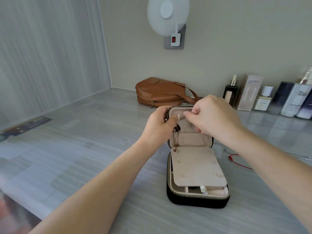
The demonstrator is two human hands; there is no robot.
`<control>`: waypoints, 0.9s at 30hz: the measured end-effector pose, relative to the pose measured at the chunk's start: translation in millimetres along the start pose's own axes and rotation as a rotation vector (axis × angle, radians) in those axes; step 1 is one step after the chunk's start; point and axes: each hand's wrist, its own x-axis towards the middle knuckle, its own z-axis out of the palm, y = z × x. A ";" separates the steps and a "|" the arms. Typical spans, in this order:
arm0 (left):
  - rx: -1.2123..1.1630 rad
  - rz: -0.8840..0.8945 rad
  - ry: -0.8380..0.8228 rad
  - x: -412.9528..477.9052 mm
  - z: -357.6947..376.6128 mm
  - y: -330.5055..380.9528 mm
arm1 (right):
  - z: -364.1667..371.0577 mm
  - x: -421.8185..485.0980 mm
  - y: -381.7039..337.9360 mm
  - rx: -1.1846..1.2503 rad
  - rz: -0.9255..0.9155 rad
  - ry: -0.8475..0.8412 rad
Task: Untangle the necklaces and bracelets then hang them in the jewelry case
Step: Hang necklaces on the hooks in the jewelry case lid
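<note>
A right hand (pixel 214 115) pinches a fine chain (pixel 181 118) in a closed grip at a hook in the raised lid of the jewelry case (pixel 199 201), whose edge a left hand (pixel 160 125) grips. One pendant necklace (pixel 176 130) already hangs there; a red bracelet (pixel 239 163) and a silver chain (pixel 225 150) wait on the tabletop (pixel 101 149), apparently unhung. A brown bag (pixel 158 92) and bottles (pixel 230 94) stand behind, out of the way.

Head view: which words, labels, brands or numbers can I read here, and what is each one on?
Nothing can be read.
Box: print is too blurred.
Dropper bottle: label is too blurred.
Small bottle: label is too small.
Tubes: print is too blurred.
Dark card: markings are too blurred.
Case: no text shows.
</note>
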 end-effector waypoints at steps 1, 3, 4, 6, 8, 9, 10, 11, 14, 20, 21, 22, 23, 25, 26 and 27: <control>0.010 0.004 0.006 0.1 0.2 -0.1 | -0.8 0.9 0.3 0.019 -0.001 0.005; 0.030 0.024 0.021 0.9 0.5 -0.9 | -2.9 2.0 -0.1 0.060 -0.016 0.015; 0.049 0.039 0.032 1.4 0.7 -1.4 | -3.7 2.2 -0.2 0.080 -0.022 0.014; 0.093 0.065 0.067 2.0 1.5 -2.2 | -4.5 1.9 -0.8 0.123 -0.029 0.004; 0.110 0.073 0.106 2.7 2.3 -3.2 | -4.2 1.6 -0.6 0.154 -0.039 -0.011; 0.116 0.074 0.120 2.8 2.8 -3.3 | -3.7 1.4 -0.3 0.148 -0.047 -0.016; 0.124 0.076 0.128 2.5 3.2 -3.2 | -3.0 1.1 -0.3 0.122 -0.063 -0.016; 0.132 0.076 0.133 2.5 3.6 -3.2 | -2.1 0.9 -0.6 0.083 -0.085 -0.009; 0.131 0.067 0.139 2.4 4.7 -3.5 | 0.2 0.2 -2.8 -0.049 -0.166 0.019; 0.130 0.060 0.138 2.0 4.7 -2.8 | 8.0 1.4 -0.1 -0.179 -0.286 0.077; 0.133 0.061 0.138 2.0 4.7 -2.9 | 9.2 1.1 0.4 -0.183 -0.297 0.090; 0.134 0.062 0.138 1.7 4.6 -3.0 | 10.1 0.5 0.7 -0.182 -0.300 0.104; 0.131 0.062 0.137 1.3 4.6 -3.0 | 10.9 -0.1 1.0 -0.174 -0.296 0.118; 0.122 0.064 0.136 1.1 4.3 -2.9 | 12.6 -1.1 1.2 -0.155 -0.276 0.140; 0.120 0.065 0.134 1.1 4.2 -2.8 | 13.7 -1.5 1.0 -0.144 -0.262 0.148; 0.116 0.065 0.131 1.0 4.1 -2.4 | 14.9 -2.0 0.5 -0.130 -0.247 0.157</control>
